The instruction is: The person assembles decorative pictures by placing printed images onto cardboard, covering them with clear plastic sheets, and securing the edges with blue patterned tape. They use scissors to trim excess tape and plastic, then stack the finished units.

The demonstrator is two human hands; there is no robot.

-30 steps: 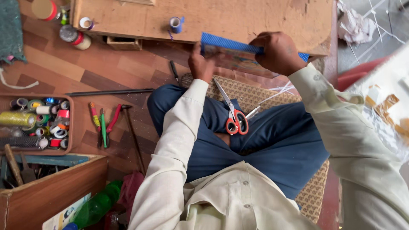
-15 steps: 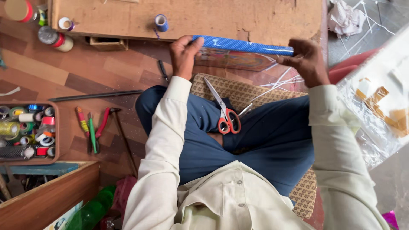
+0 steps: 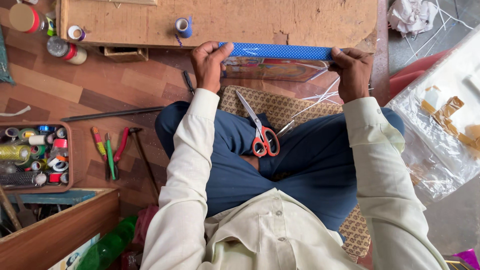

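Observation:
I sit cross-legged in blue trousers and a cream shirt. A long blue dotted strip (image 3: 276,51) is stretched level between my hands, along the near edge of a low wooden board (image 3: 220,20). My left hand (image 3: 209,64) pinches its left end and my right hand (image 3: 353,73) pinches its right end. Just beneath the strip lies a colourful printed sheet (image 3: 270,69). Red-handled scissors (image 3: 260,134) rest on my lap, blades pointing towards my left hand. A small roll of blue tape (image 3: 183,27) stands on the board.
A brown basket (image 3: 75,160) of tape rolls and thread spools sits at the left, with pliers and screwdrivers (image 3: 112,150) beside it on the wooden floor. Jars (image 3: 65,50) stand by the board's left corner. A clear plastic sheet (image 3: 440,130) lies at right, a wooden box (image 3: 55,230) at lower left.
My hands have spread further apart along the blue strip and drawn it out level at the board's edge. The view has shifted slightly.

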